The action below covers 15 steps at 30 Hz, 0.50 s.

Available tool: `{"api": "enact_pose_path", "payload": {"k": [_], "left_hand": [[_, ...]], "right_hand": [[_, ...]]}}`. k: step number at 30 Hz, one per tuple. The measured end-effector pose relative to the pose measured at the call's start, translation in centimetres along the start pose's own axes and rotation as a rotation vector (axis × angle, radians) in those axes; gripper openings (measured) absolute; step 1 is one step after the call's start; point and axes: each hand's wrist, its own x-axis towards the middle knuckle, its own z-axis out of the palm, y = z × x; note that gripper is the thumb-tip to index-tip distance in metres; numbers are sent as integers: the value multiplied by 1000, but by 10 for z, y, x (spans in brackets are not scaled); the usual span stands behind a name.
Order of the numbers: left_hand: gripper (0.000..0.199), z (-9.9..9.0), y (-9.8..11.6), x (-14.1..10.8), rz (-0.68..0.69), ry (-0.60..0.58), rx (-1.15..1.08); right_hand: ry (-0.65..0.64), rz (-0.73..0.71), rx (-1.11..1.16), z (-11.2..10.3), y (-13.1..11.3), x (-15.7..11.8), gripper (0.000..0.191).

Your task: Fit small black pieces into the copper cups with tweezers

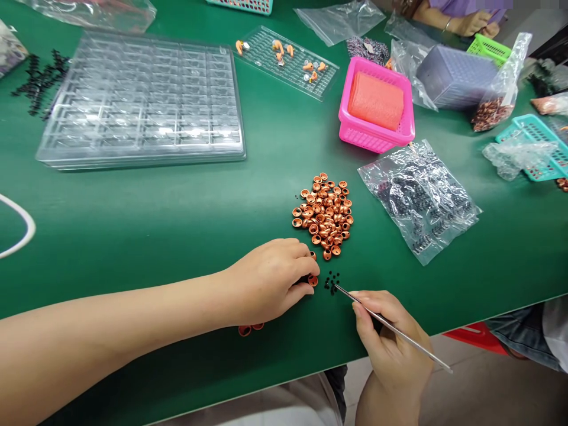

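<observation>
My left hand [277, 281] is closed, pinching a small copper-coloured cup-like piece [313, 280] between thumb and fingers. Another such piece shows just above its fingertips. Beyond it lies a pile of the same copper-coloured pieces [327, 219], some showing holes. My right hand [393, 337] grips a slim metal pointed tool [399, 334] like a pen. The tool's tip touches or hovers over a small cluster of tiny black parts [331, 281] on the green table [177, 236]. A few copper-coloured pieces [245, 330] lie partly hidden under my left forearm.
Clear plastic trays [146, 100] are stacked at the back left. A bag of black parts [421, 198] lies right of the pile. Behind it stands a pink basket [375, 142] with an orange-red block. A flat tray [288, 62] carries small orange pieces. Another person's hands [479, 23] are at the far right.
</observation>
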Motion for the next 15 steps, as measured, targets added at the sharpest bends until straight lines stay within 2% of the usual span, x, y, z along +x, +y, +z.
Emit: {"api": "enact_pose_path", "payload": {"k": [5, 11, 15], "left_hand": [[8, 0, 0, 0, 3, 6, 9], [14, 7, 3, -3, 110, 160, 76], [18, 12, 7, -5, 145, 197, 107]], "right_hand": [[18, -2, 6, 1, 0, 0, 30], [217, 12, 109, 7, -11, -3, 30], [218, 20, 166, 16, -20, -7, 30]]}}
